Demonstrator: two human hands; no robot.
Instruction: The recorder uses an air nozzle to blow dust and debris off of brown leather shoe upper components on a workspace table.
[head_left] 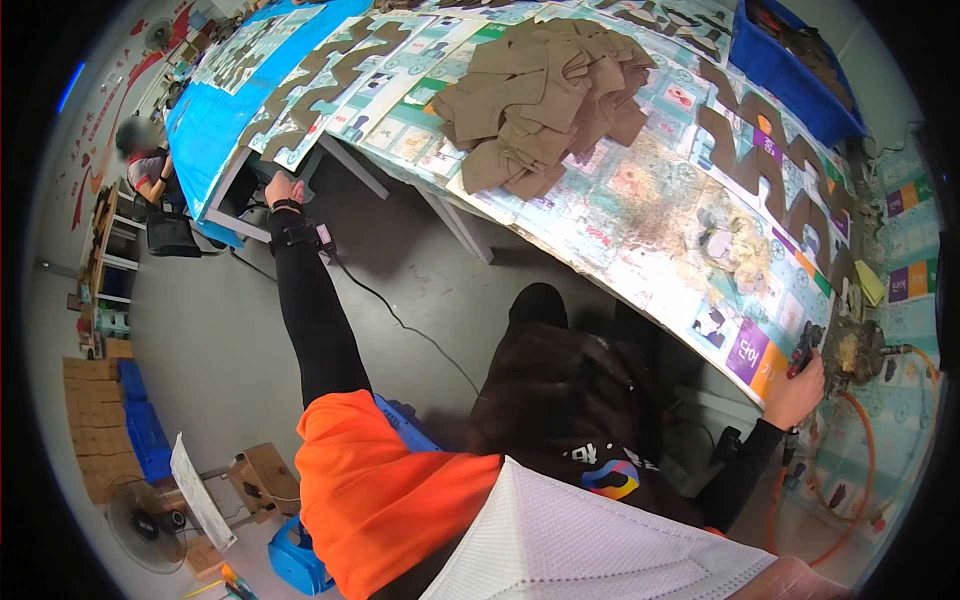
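Observation:
My left hand [284, 190] is stretched far out to the left, its fingers closed at the corner of a table. What they hold, if anything, is too small to tell. Next to it, a paper sheet with brown curved cut pieces [300, 118] lies at the table edge. At the right end of the near table, my right hand [796, 390] grips a dark spray gun [803, 348] with an orange hose [868, 440] below. Brown flat cut pieces [755, 160] lie in rows on the printed tabletop [610, 255] beyond it.
A big heap of brown pieces [550, 95] covers the middle of the table. At the far right stands a blue bin [790, 80]. Another person [148, 175] sits at the far left. A black cable [400, 318] crosses the floor, and a fan [145, 525] stands lower left.

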